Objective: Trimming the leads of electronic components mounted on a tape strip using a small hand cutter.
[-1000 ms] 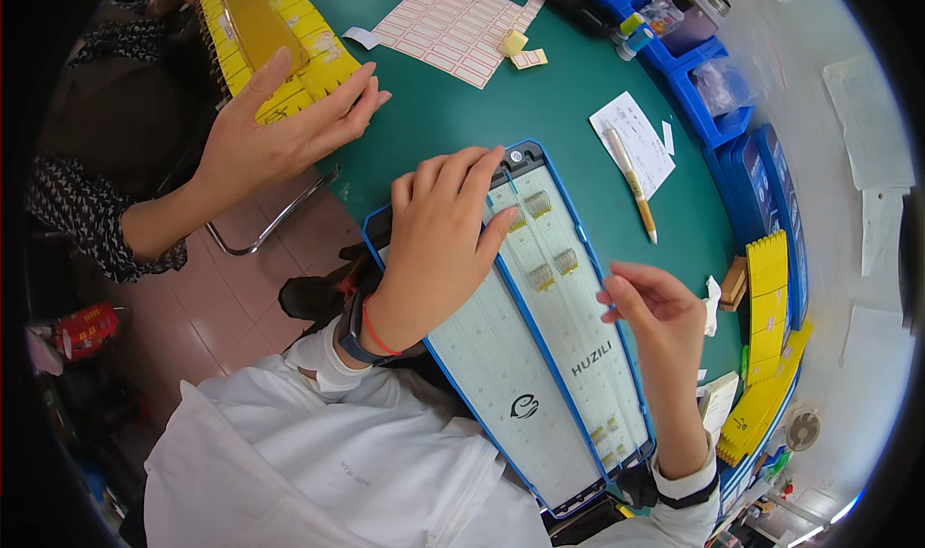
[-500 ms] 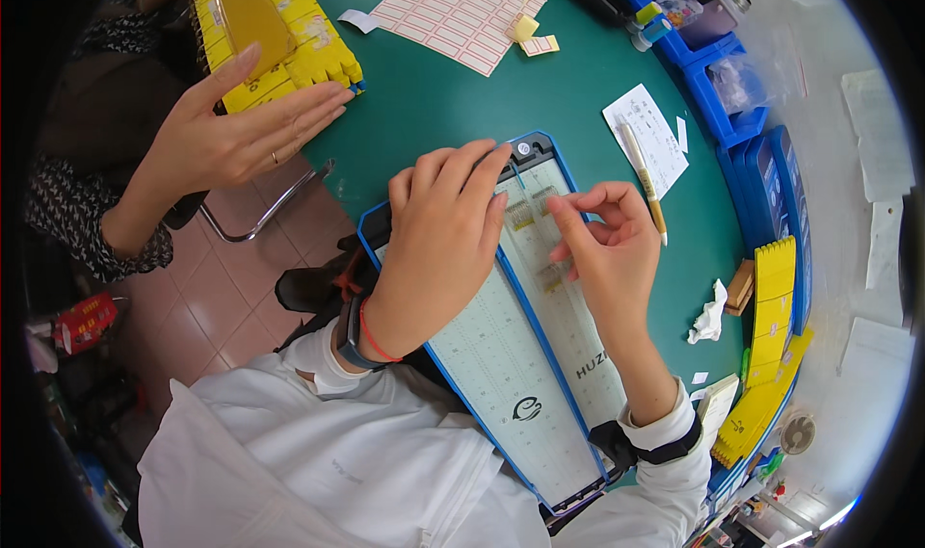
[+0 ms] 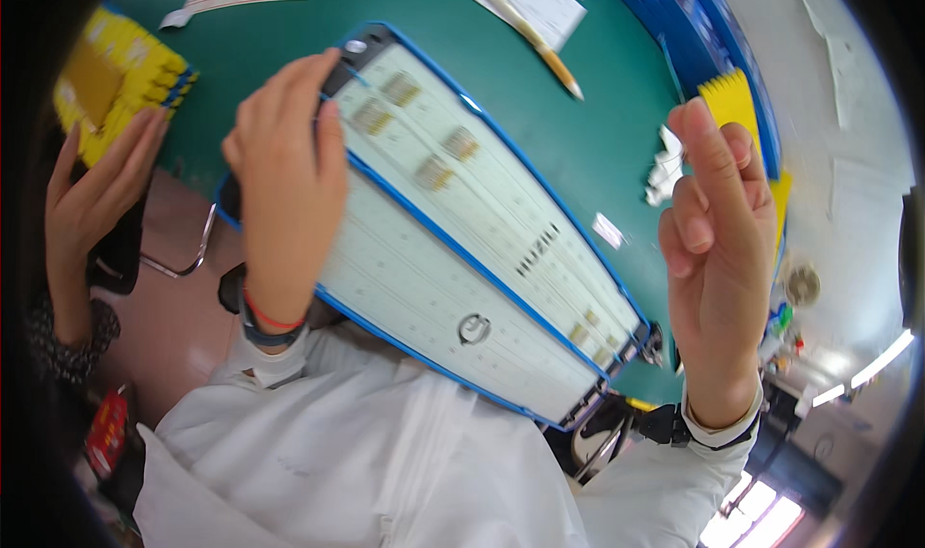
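Observation:
A long flat case (image 3: 424,269) with blue edges and two pale panels lies slanted in front of me. Several small brownish clusters (image 3: 461,144) sit in rows on its right panel, most near the far end. My left hand (image 3: 289,168) is closed over the far left end of the case, with its thumb along the inner side. To the right, apart from the case, my right hand (image 3: 718,196) is raised with its fingers bent and pressed together. Whether anything small is pinched in it cannot be made out.
Another person's hand (image 3: 106,182) is beside a yellow stack (image 3: 145,71) at left. A pen (image 3: 540,47) lies over white paper (image 3: 568,13) on the green table (image 3: 617,124). Crumpled tissue (image 3: 665,168), a blue bin (image 3: 684,38) and yellow strips (image 3: 737,100) are at right.
My right hand has left the case and risen to the right. The view has shifted, and more of the case's right panel shows. My left hand stays at its far end.

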The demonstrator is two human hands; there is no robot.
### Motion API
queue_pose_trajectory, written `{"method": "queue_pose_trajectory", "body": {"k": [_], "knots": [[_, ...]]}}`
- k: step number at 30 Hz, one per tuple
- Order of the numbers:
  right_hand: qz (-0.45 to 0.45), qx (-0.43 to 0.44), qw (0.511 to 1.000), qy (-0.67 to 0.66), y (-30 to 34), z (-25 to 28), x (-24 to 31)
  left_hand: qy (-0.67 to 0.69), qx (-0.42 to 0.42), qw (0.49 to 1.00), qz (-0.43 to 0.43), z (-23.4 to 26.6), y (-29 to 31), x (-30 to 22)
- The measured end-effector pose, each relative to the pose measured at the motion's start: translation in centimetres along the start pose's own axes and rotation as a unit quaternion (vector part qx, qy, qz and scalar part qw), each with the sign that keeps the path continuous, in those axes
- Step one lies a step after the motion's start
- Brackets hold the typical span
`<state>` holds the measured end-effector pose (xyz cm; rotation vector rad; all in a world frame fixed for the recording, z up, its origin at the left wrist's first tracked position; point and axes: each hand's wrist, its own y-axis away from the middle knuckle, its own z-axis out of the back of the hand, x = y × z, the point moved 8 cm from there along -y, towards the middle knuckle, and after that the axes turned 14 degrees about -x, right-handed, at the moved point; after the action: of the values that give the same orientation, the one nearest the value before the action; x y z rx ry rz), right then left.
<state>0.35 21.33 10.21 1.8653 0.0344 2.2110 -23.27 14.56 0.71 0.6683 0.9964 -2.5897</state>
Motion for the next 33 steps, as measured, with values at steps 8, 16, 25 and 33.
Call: {"method": "queue_pose_trajectory", "body": {"k": [8,16,25,33], "knots": [[0.055,0.049,0.991,-0.115,3.5,5.6,6.0,-0.018,0.012,1.000,-0.009,-1.1,0.3,0.8],[-0.002,-0.025,0.959,-0.281,4.8,4.2,4.5,0.011,-0.026,0.999,-0.027,-0.4,0.2,0.5],[-0.045,-0.084,0.951,-0.294,4.6,7.0,4.1,0.653,0.593,0.468,0.049,4.6,17.5,-22.4],[0.017,-0.075,0.969,-0.237,-0.7,11.4,1.5,0.556,0.720,0.394,-0.132,4.0,24.9,-26.2]]}}
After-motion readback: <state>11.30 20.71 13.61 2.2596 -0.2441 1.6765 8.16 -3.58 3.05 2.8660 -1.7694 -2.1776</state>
